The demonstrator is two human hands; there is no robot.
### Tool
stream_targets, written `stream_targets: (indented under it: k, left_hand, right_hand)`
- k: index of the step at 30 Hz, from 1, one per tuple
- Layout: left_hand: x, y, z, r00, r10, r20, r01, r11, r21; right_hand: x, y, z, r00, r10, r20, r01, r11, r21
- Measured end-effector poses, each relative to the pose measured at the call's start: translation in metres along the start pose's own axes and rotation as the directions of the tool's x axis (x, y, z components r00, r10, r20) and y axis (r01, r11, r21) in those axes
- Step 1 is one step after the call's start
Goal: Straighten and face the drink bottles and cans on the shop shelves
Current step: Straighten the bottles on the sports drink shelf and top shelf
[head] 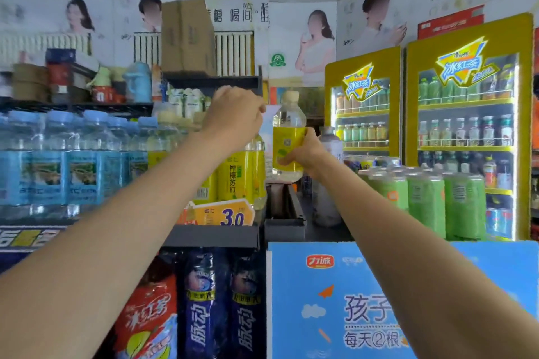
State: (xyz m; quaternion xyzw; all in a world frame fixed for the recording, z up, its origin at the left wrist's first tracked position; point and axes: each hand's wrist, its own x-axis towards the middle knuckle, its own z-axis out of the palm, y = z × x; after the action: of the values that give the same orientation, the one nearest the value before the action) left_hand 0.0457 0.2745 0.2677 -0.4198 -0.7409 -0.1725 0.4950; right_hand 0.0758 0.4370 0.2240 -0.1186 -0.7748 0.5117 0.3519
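The right hand [303, 156] grips one yellow bottle [288, 137], held upright just right of the shelf [215, 234]. The left hand [236, 116] is curled above two yellow-labelled bottles [242, 175]; its grasp is hidden.

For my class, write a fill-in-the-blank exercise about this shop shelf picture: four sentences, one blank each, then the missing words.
1. The right hand grips a bottle with a ____ label.
2. The price tag on the shelf edge reads ____.
3. The water bottles at far left have ____ caps.
4. The left hand is raised with its fingers ____.

Missing words: yellow; 3.0; blue; curled
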Motion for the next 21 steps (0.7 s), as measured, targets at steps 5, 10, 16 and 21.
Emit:
stream_targets:
  k: [5,10,16,21]
  left_hand:
    - [-0.014,-0.006,0.020,0.997,-0.030,0.074,0.029,0.999,0.024]
    - [-0.005,-0.014,0.018,0.957,-0.137,0.254,0.149,0.989,-0.026]
    - [0.006,-0.033,-0.012,0.764,0.039,0.644,0.128,0.969,-0.211]
    - [0.006,-0.041,-0.009,0.779,0.105,0.618,0.023,0.980,-0.196]
  right_hand:
    - [0.009,0.012,0.008,0.999,-0.036,-0.004,0.036,0.998,-0.042]
    - [0.010,0.007,0.006,0.996,-0.052,0.069,0.058,0.994,-0.089]
    - [-0.023,-0.006,-0.013,0.993,-0.109,0.056,0.108,0.994,0.011]
    - [-0.059,-0.026,-0.034,0.954,-0.112,0.276,0.069,0.984,0.162]
